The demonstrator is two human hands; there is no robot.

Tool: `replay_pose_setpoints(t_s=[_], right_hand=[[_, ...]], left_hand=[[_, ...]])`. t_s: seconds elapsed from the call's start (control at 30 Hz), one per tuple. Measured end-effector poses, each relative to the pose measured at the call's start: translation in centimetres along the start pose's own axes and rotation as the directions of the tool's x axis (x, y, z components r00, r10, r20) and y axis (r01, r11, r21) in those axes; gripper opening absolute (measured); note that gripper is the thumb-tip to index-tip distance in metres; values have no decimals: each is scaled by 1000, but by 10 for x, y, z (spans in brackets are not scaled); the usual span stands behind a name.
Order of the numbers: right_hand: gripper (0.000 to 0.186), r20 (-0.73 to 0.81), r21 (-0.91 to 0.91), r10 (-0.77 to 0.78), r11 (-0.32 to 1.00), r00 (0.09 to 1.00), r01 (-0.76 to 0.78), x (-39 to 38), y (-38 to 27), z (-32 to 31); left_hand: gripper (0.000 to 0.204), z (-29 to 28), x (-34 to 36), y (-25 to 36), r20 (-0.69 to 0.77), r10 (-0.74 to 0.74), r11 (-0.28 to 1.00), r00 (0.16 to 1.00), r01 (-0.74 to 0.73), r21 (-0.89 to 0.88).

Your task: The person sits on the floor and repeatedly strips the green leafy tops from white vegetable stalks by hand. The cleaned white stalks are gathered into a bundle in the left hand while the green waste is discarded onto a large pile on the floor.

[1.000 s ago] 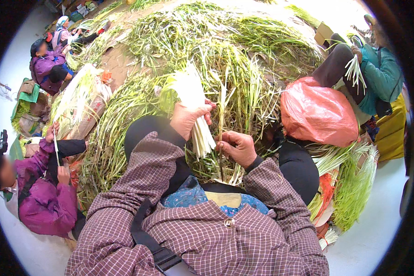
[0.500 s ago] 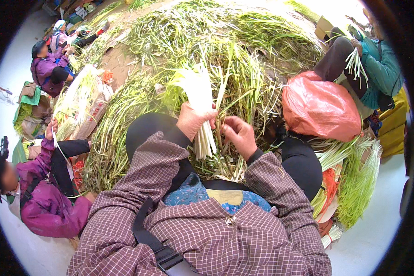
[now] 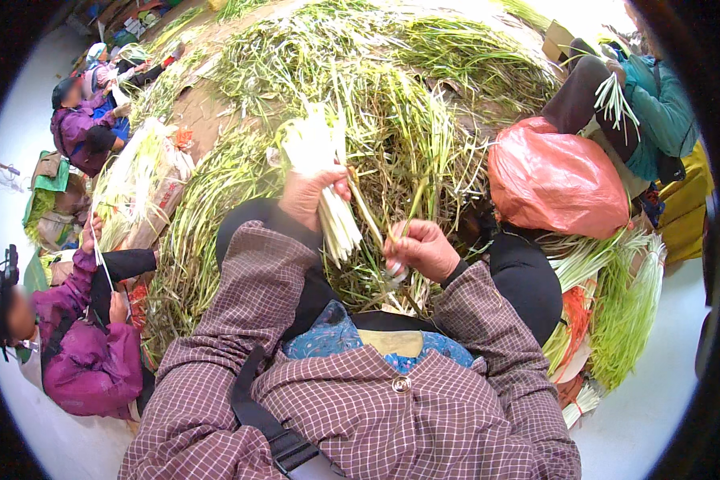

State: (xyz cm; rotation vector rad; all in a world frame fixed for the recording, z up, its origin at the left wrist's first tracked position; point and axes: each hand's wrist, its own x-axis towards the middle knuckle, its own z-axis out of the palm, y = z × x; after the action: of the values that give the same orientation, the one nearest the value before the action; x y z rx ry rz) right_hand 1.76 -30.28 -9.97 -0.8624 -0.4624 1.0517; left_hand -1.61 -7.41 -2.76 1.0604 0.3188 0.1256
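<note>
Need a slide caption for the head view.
Left hand holds a bunch of green onions; right hand pinches one stalk above the heap.

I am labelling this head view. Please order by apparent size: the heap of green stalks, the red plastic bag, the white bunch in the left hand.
1. Heap of green stalks, by far the largest.
2. Red plastic bag.
3. White bunch in the left hand, though nearer the camera.

Right hand (image 3: 424, 250) fingertips curled out of sight around a stalk (image 3: 412, 210), bundle (image 3: 328, 188) middle hidden under left hand (image 3: 310, 196), seated person's (image 3: 80, 352) face blurred
</note>
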Motion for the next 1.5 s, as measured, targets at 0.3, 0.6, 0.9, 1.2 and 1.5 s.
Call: replay_pose_setpoints(t_s=[0.3,0.6,0.9,1.2,1.5], right_hand=[[31,-65,-818,543,451,837,-357,-31,101,-66],[36,-512,-853,700,-346,498,-391,-52,137,-157],[30,-311,-944,-92,-80,946,-319,-10,-8,-49],[17,-146,-557,-117,830,982,16,21,-19,31],[15,-349,-474,-220,880,911,31,11,-20,19]], left_hand=[[24,-23,15,38,-58,197,980,979,-197,9],[20,-64,19,67,132,164,951,978,-121,-285],[28,-12,-2,40,91,119,991,989,-112,-71],[23,9,0,-4,85,-26,999,996,23,38],[17,11,4,-5,-63,178,966,982,-162,201]])
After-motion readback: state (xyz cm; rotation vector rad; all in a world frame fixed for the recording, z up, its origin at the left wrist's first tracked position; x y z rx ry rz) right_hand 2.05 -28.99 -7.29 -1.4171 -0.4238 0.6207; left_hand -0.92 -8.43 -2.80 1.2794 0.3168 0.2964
